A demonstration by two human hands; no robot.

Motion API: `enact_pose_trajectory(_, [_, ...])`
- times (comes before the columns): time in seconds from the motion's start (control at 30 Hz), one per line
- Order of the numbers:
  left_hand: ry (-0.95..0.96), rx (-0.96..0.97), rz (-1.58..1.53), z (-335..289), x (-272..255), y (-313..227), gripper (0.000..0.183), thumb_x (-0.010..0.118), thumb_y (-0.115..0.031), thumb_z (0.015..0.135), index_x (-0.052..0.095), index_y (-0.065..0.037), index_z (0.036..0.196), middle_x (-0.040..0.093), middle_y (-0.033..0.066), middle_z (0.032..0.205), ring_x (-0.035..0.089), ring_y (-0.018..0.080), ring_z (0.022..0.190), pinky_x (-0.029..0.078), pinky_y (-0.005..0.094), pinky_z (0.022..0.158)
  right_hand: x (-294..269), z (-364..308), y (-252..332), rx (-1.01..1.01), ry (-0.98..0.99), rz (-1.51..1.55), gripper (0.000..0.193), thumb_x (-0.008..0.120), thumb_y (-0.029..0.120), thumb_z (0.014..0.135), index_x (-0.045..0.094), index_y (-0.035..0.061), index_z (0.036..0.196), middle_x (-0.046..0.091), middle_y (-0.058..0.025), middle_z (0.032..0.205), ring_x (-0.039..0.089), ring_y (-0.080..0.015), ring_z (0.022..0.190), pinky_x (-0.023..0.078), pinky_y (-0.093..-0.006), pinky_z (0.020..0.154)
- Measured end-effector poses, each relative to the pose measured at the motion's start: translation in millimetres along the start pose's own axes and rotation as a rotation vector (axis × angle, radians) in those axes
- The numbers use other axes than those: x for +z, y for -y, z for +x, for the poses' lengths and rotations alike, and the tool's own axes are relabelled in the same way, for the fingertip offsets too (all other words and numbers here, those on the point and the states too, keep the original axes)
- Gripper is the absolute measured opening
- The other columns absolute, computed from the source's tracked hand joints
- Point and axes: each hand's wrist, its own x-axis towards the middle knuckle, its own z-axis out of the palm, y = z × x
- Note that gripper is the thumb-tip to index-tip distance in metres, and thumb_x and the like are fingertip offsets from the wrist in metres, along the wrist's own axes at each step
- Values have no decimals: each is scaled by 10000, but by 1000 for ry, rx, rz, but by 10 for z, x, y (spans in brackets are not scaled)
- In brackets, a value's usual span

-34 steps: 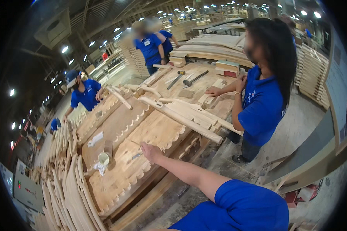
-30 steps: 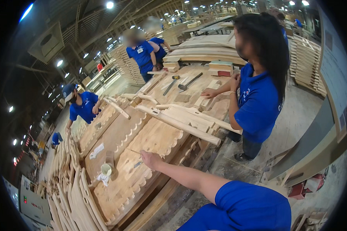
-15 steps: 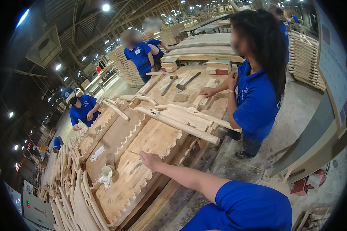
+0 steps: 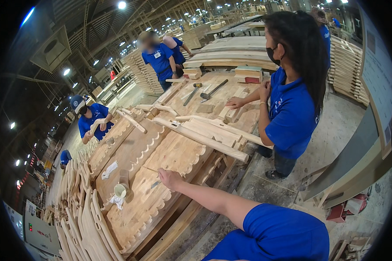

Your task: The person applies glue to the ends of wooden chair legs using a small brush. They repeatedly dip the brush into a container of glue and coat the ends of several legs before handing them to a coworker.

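My right hand (image 4: 170,179) reaches out over the workbench, its fingers closed round a thin wooden stick (image 4: 144,167) that points away to the left. Just below the fingers a small flat metal piece (image 4: 156,184) lies on the wooden bench top (image 4: 135,217), which has scalloped strips along it. Left of the hand are a whitish cup (image 4: 120,190), an upright brownish container (image 4: 124,175) touching it, and two white rags, one crumpled by the cup (image 4: 116,201) and one farther off (image 4: 110,169). My left hand is out of view.
Long shaped wooden rails (image 4: 200,138) lie across the bench beyond my hand. Mallets (image 4: 214,90) rest farther back. Curved wooden parts (image 4: 91,222) are piled at the left. A co-worker (image 4: 292,100) stands at the right; another (image 4: 92,117) handles a curved wooden piece (image 4: 101,124).
The stick in my right hand now shows longer and points farther leftward. The co-worker at the left has raised a curved wooden piece. A person at the back has straightened a little.
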Motion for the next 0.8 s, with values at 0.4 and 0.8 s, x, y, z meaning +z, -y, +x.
enact_pose_trajectory(0.4, [-3,-13,-4,-12,28,19,287,567,-494,848,624,-214,822,602,30,860,560,244,727,354,381,595,-28,-6,28,12,-8,-8,183,436,253,924,473,74,931,640,-173,761,630,-367,755,487,-490,657])
enact_pose_trajectory(0.8, [-9,-13,4,5,68,30,310,574,-505,841,629,-200,830,607,33,865,562,247,733,356,388,594,-11,-1,5,5,-29,-11,179,448,248,917,480,74,939,644,-169,755,632,-365,750,491,-485,653])
